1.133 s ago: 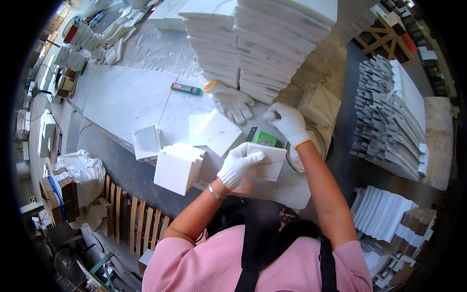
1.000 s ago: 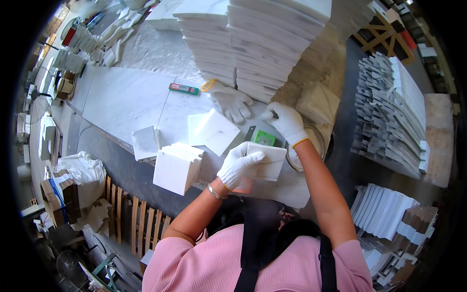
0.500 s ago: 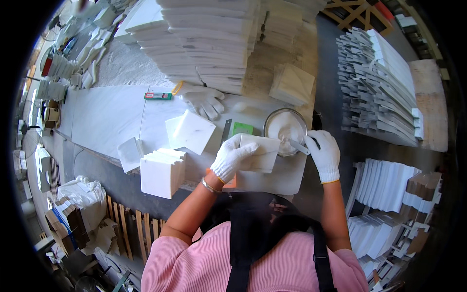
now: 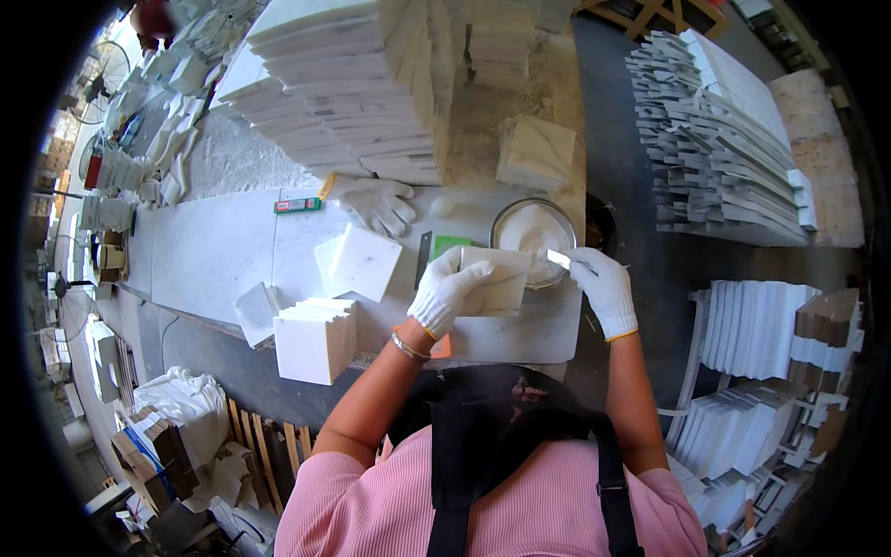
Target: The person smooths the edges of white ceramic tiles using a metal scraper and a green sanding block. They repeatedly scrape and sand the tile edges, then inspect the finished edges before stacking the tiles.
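My left hand, in a white knit glove, grips a square white marble tile, thumb lying on its upper face. My right hand, gloved the same way, is closed round a small putty knife. Its pale blade points left over the near edge of a round metal bowl holding white paste or powder. The tile partly overlaps the bowl's near side. Left of my left hand stands a stack of white tiles, with two loose tiles lying behind it.
Behind the tile lie a green pad, a dark flat blade, an empty white glove and a green box. Tall marble stacks rise at the back. More stacked slabs stand right of the bench.
The putty knife's blade has lifted from the bowl's near right edge, and my right fingers have closed further round it. The left hand keeps its hold on the tile. The whole view has shifted slightly.
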`<state>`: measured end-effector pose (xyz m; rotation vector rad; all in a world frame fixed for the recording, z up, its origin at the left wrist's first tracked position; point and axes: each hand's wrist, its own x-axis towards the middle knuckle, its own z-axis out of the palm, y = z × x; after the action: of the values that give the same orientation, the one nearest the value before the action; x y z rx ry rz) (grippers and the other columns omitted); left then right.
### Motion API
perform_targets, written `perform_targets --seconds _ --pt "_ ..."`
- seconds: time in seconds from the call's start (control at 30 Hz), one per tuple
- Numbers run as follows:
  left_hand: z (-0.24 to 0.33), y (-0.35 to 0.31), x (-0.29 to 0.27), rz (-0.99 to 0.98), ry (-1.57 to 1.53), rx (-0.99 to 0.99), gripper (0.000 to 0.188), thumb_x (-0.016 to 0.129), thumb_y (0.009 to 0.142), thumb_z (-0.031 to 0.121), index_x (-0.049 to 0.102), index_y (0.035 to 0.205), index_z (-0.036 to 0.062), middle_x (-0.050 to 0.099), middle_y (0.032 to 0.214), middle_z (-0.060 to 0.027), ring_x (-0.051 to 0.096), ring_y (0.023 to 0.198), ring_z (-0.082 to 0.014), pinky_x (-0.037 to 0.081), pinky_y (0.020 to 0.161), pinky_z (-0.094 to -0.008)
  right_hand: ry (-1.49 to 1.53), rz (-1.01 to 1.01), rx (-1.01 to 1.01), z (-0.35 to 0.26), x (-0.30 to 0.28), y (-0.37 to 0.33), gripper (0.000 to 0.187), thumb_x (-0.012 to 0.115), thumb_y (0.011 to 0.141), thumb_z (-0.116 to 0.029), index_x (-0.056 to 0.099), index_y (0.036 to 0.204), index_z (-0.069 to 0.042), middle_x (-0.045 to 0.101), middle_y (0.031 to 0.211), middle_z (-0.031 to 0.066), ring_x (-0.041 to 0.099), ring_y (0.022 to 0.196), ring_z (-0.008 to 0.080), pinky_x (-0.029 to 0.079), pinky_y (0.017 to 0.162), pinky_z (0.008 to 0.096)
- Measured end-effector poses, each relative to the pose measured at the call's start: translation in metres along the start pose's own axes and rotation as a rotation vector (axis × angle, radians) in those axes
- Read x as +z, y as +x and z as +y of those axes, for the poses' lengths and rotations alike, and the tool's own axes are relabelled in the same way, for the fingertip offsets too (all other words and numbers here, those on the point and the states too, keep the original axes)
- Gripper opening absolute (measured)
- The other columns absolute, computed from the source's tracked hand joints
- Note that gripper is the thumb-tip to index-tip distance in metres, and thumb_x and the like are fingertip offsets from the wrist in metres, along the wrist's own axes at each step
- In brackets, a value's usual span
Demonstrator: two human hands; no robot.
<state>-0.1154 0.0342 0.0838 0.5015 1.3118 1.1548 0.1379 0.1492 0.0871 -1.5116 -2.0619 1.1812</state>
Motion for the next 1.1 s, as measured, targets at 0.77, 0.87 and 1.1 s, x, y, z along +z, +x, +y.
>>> perform_targets --seconds 0.77,0.87,1.1 --pt "0.001 0.01 0.004 0.021 0.17 0.05 0.032 0.071 0.091 0.025 0.065 0.105 -0.0022 0.067 0.093 -0.0046 0.058 0.082 -0.0096 0.051 0.073 -0.0273 0.427 -0.067 0.169 -0.046 -0.006 0.0 0.022 0.065 0.093 -0.01 0.072 0.111 -0.001 0.07 0.087 0.003 0.059 0.069 0.0073 0.045 0.061 0.0219" --pt "0.003 0.011 0.007 0.024 0.192 0.049 0.033 0.071 0.091 0.026 0.065 0.106 -0.0027 0.068 0.093 -0.0065 0.06 0.082 -0.0112 0.052 0.074 -0.0281 0.407 -0.054 0.074 -0.046 -0.002 -0.003 0.021 0.065 0.093 -0.007 0.072 0.111 0.001 0.07 0.092 0.0032 0.06 0.073 0.008 0.049 0.066 0.0235" --pt "0.0 0.013 0.007 0.025 0.221 0.075 0.034 0.07 0.091 0.025 0.065 0.108 -0.0031 0.069 0.096 -0.0081 0.062 0.084 -0.0121 0.053 0.074 -0.0282 0.332 -0.013 0.017 -0.041 -0.008 -0.002 0.02 0.066 0.092 -0.006 0.072 0.111 -0.001 0.07 0.092 0.003 0.063 0.079 0.0078 0.05 0.068 0.0236"
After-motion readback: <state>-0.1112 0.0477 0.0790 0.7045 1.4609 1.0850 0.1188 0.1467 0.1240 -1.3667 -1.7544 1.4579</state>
